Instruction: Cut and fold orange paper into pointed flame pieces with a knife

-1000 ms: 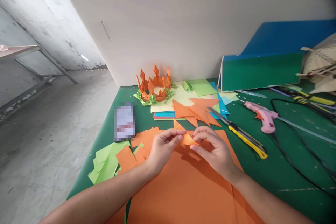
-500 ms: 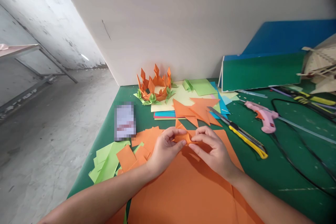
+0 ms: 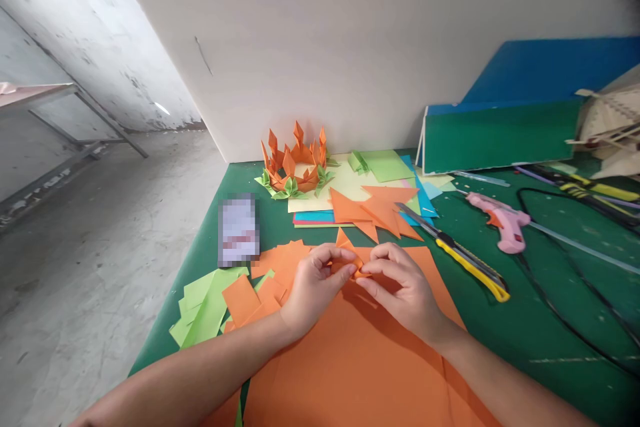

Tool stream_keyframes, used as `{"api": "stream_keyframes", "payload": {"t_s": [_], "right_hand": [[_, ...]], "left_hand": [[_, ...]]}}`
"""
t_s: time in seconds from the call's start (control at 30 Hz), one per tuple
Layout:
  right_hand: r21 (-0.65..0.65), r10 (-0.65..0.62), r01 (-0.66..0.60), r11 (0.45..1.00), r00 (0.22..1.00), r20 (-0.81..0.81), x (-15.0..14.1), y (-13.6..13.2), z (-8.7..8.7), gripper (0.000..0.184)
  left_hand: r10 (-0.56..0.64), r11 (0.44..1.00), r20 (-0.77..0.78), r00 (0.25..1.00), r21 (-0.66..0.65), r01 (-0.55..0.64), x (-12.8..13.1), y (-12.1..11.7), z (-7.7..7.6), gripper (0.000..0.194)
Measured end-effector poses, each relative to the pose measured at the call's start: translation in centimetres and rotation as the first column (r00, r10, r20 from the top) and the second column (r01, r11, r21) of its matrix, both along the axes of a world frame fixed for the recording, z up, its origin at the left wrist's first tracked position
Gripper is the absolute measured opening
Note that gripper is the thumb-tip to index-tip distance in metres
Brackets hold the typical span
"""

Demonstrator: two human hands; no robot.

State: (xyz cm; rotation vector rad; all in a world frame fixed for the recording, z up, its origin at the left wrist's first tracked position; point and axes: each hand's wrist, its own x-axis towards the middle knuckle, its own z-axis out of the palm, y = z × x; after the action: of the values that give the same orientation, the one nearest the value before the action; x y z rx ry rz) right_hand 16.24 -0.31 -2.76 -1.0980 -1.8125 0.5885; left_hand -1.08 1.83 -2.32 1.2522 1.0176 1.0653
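A small piece of folded orange paper [image 3: 344,240] is held up between my hands, one point of it standing upward. My left hand [image 3: 320,280] pinches its left part between thumb and fingers. With thumb and fingertips, my right hand [image 3: 400,283] grips the right edge of the fold. Fingers cover much of the paper. Below lies a large orange sheet [image 3: 360,367]. Cut orange triangles [image 3: 385,210] rest just beyond the hands, and small orange squares [image 3: 241,300] lie on the left.
An orange paper crown [image 3: 295,177] with green leaves stands at the back of the green table [image 3: 550,300]. Green paper pieces [image 3: 203,303] and a pixelated phone-like rectangle [image 3: 239,230] are on the left. Rightward lie a yellow cutter [image 3: 470,267] and a pink glue gun [image 3: 500,217] with its cable.
The orange paper has been bent from a flatter triangle into a tighter, narrower fold. My right fingertips have come in closer to my left ones.
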Motion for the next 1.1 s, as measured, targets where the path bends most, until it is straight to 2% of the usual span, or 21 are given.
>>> {"api": "stream_keyframes", "payload": {"t_s": [0.43,0.8,0.93,1.1], "right_hand": [[0.005,-0.028,0.028,1.000,1.000,-0.010,-0.14,0.03,-0.09,0.012],[-0.021,-0.033,0.032,0.999,0.999,-0.025,-0.16,0.11,0.09,0.011],[-0.030,-0.035,0.033,0.999,0.997,-0.068,-0.07,0.14,0.19,0.008],[-0.024,-0.022,0.020,1.000,0.997,-0.073,0.03,0.01,0.21,0.008]], "left_hand": [[-0.023,0.999,-0.003,1.000,0.028,0.023,-0.04,-0.01,-0.40,0.012],[-0.034,0.999,-0.054,0.998,0.000,0.034,-0.17,-0.08,0.40,0.016],[0.003,0.998,-0.085,0.996,0.056,0.002,-0.26,0.11,0.07,0.017],[0.019,0.979,-0.197,0.980,0.204,0.022,-0.46,0.30,-0.33,0.024]]}}
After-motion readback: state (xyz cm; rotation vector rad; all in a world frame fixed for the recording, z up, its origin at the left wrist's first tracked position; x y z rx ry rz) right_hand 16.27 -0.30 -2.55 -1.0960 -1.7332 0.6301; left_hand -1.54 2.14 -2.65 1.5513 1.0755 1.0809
